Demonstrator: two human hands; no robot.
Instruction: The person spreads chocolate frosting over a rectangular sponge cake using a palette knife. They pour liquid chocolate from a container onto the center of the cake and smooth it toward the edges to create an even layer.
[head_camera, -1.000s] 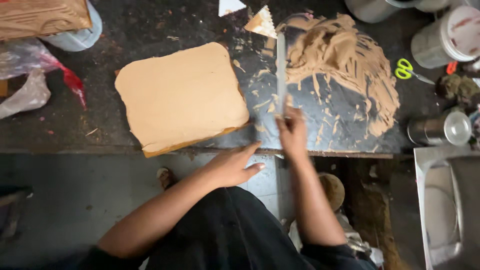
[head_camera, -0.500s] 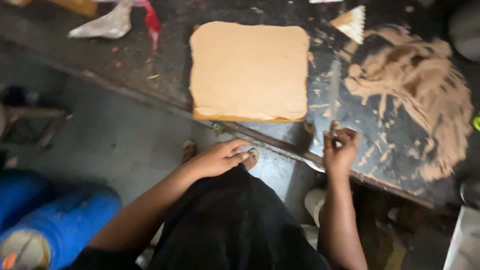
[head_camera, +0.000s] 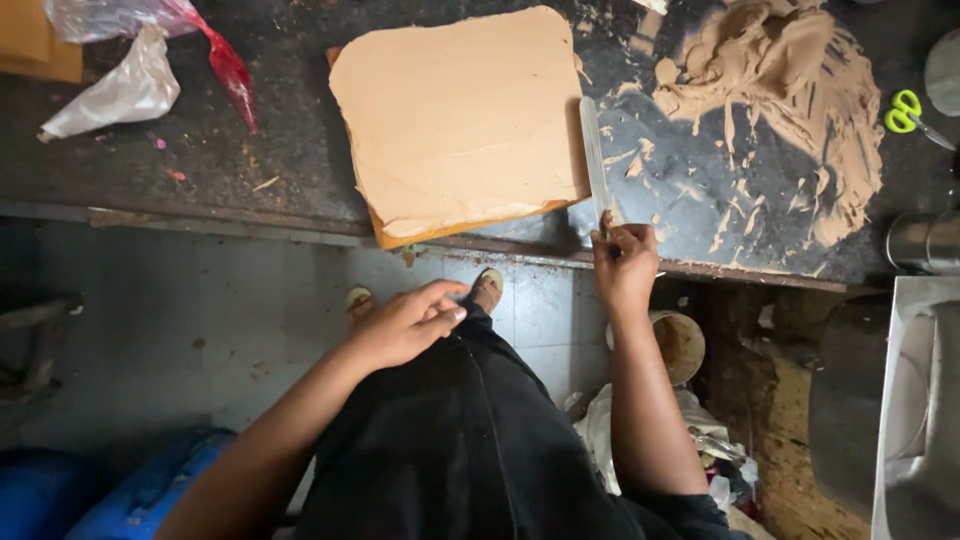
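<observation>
The right hand (head_camera: 624, 268) grips a long spatula (head_camera: 597, 160) – blade just beside the frosted square cake (head_camera: 462, 120), ahead of both hands. The left hand (head_camera: 408, 322) hangs loosely curled, empty. The cake overhangs the desk (head_camera: 200, 160) edge – a push could tip it.

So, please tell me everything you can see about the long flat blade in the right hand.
The long, narrow, pale metal-looking blade lies flat on the dark worktop, along the right edge of the tan frosted square slab. Brown smears mark it. The right hand grips its near end at the table edge; its handle is hidden.
</observation>
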